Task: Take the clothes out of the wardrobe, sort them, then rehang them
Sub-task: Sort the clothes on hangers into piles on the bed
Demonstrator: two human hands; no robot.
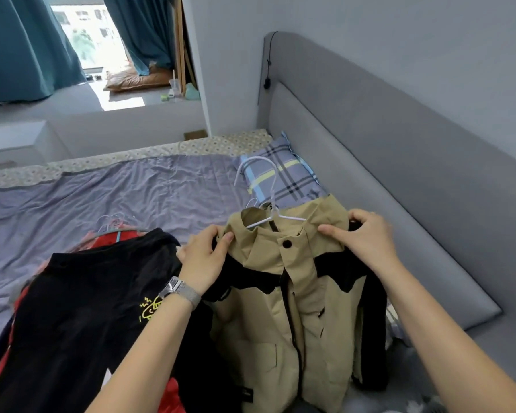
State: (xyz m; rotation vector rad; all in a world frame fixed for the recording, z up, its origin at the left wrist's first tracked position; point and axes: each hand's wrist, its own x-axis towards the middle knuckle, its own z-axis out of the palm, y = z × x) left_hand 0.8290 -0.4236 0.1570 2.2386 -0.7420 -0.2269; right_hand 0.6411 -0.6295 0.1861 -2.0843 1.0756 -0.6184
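Khaki jacket (292, 296) | both hands grip shoulders | bed's headboard edge (399, 180)

Two bare forearms, one wristwatch.

Both arms enter from the bottom edge with no sleeves in sight, bare from the forearms to the left hand (204, 263) and the right hand (367, 238). Just behind the left hand, round the wrist, sits a silver wristwatch with a woven metal mesh band (181, 291) and a shiny clasp. The fingernails are short and unpainted; no rings show.
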